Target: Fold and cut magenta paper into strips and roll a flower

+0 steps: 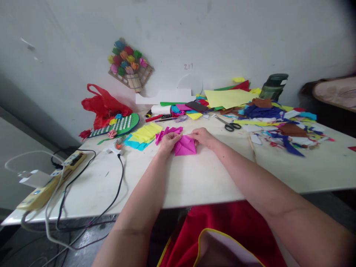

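Observation:
A creased magenta paper square is held between both hands over the white table. My left hand pinches its upper left edge, with thumb and fingers closed. Its upper right corner is gripped by my right hand, fingertips pressed together. Just behind my left hand lies a bundle of folded magenta pieces. Folded yellow papers rest to the left, partly on top of blue papers.
Black scissors lie behind my right hand. Paper scraps are heaped at the right near a dark bottle. A glue gun, cables and a power strip occupy the left. A red bag sits at the back left.

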A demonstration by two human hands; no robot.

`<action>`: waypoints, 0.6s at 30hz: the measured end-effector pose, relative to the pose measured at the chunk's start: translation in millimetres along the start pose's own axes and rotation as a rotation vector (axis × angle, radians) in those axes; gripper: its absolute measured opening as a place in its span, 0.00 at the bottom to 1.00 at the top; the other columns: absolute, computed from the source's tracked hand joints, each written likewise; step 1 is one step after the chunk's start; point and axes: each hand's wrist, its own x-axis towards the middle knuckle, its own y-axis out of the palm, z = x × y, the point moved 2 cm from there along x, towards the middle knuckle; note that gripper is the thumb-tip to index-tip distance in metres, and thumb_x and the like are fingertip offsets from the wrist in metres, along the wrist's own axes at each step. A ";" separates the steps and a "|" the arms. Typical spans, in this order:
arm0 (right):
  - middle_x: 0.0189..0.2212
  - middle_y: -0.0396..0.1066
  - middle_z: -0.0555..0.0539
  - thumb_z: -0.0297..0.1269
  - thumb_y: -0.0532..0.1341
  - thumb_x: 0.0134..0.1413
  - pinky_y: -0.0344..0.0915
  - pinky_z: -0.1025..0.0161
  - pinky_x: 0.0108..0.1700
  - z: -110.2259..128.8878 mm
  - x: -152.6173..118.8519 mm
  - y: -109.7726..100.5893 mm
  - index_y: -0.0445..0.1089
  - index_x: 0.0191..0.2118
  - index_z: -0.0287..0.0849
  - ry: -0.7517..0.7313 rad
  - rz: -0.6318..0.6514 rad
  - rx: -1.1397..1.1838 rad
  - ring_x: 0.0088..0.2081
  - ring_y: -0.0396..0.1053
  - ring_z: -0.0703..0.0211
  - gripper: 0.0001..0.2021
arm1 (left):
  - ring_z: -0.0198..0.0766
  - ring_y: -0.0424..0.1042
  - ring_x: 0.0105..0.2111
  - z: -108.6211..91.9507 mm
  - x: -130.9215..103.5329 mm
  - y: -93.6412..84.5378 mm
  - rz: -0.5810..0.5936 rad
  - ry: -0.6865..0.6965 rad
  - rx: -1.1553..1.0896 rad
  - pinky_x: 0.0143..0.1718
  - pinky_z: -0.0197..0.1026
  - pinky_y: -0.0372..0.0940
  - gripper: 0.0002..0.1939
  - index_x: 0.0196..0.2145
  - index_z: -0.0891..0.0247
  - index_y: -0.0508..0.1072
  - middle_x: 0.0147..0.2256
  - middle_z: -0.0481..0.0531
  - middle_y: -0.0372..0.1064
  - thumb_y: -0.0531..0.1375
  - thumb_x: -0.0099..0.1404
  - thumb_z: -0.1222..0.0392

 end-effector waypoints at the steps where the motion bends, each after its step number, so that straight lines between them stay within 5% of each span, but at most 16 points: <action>1: 0.10 0.59 0.54 0.45 0.65 0.42 0.48 0.69 0.17 0.0 -0.1 -0.1 0.63 0.17 0.39 -0.006 -0.004 0.001 0.14 0.56 0.69 0.17 | 0.26 0.54 0.17 1.3 0.5 -0.2 0.007 0.005 0.005 0.18 0.33 0.48 0.17 0.25 0.64 0.69 0.18 0.45 0.62 0.65 0.50 0.47; 8: 0.15 0.62 0.51 0.55 0.60 0.45 0.45 0.69 0.16 0.0 -2.4 -2.7 0.65 0.22 0.38 0.069 0.011 0.144 0.17 0.57 0.68 0.22 | 0.26 0.53 0.15 -0.4 0.6 0.1 -0.068 0.006 -0.015 0.15 0.32 0.46 0.18 0.24 0.65 0.68 0.17 0.44 0.59 0.64 0.50 0.47; 18: 0.13 0.61 0.56 0.40 0.68 0.33 0.49 0.69 0.19 -3.7 -0.1 6.1 0.62 0.20 0.39 0.093 -0.014 0.164 0.16 0.54 0.70 0.14 | 0.27 0.55 0.16 -1.9 0.0 2.1 -0.038 -0.013 -0.043 0.18 0.33 0.49 0.17 0.25 0.65 0.69 0.17 0.44 0.60 0.64 0.50 0.47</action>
